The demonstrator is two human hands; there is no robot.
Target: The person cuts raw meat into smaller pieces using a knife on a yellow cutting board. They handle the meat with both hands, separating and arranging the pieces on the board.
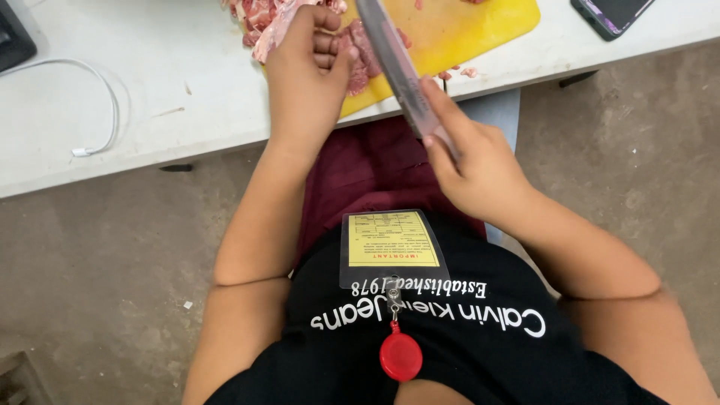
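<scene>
The left hand [304,71] is curling its fingers over raw meat pieces [360,52] to pin them on the yellow cutting board [465,26], while the right hand [480,169] is gripping a knife [394,60], index finger extended along its spine to steady the blade above the meat.

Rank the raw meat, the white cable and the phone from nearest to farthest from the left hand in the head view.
1. Raw meat: under the left hand, on the yellow cutting board.
2. White cable: to its left on the table.
3. Phone: far right corner.
</scene>
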